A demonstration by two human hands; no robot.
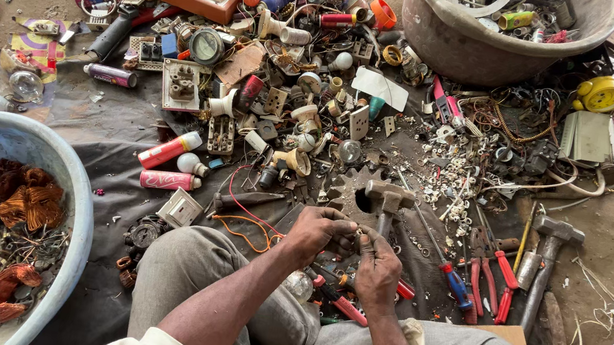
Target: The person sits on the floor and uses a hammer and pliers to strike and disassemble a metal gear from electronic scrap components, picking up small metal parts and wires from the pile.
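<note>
Head view looked down on a person seated on a dark ground sheet (108, 133) strewn with electrical scrap. Both hands met low in the frame, just above the knees: the left hand (316, 231) and the right hand (378, 267) were each curled closed around a small metal part (359, 238) pinched between the fingertips, too small and too covered to name. Judging by its size, it seemed light and stiff, likely hard-edged and a little slippery, best taken by its ends with fingertip pinches, as both hands did. At twelve o'clock from the hands, close by, a hammer (387, 202) lay over a toothed gear (345, 191). At three o'clock lay red-handled pliers (491, 280) and a blue-handled screwdriver (457, 285). At nine o'clock, well apart, a blue basin (76, 202) held copper wire coils (23, 201). A grey tub (466, 46) of scrap stood far off at one o'clock.
</note>
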